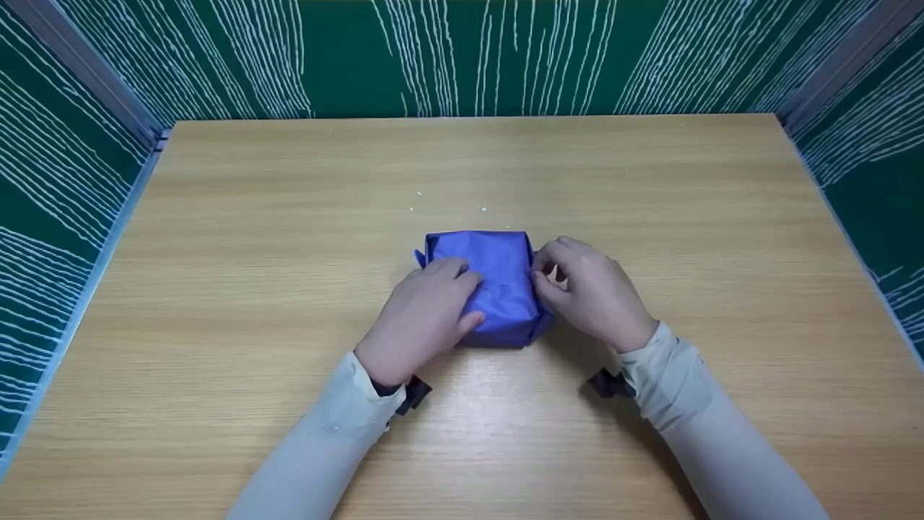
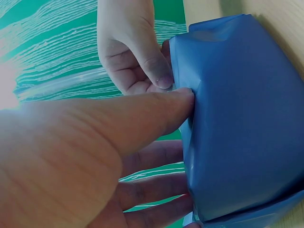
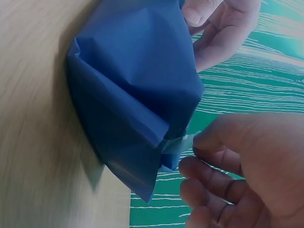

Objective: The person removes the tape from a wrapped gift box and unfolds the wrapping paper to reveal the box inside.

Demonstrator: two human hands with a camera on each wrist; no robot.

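The blue parcel (image 1: 485, 285) sits near the middle of the wooden table (image 1: 216, 253), a box-shaped thing wrapped in thin, shiny blue paper, and you have both hands on it. Your left hand (image 1: 424, 318) lies flat over its top and left side, fingers fairly straight and spread, pressing rather than gripping; my read is that it pins the parcel so it cannot slide while the other hand works. From the left wrist view your thumb (image 2: 161, 107) pushes against the upper edge of the paper, right where the fold meets the other hand.

Your right hand (image 1: 588, 292) is at the parcel's right edge, fingers curled in close. In the right wrist view the fingertips (image 3: 202, 137) close narrowly on a small pale strip, tape by the look of it (image 3: 178, 142), that sticks out from under the loose blue flap (image 3: 142, 118). That flap stands off the body of the parcel, which would explain why you pinch there: the fold is not yet held down.

Around you, little else: a few white specks (image 1: 482, 209) on the table beyond the parcel, green partition walls (image 1: 462, 58) with white streaks on three sides, and dark straps (image 1: 415, 393) at your cuffs. Nothing on the table crowds the parcel; only your own left fingers lie close to the seam you are working.
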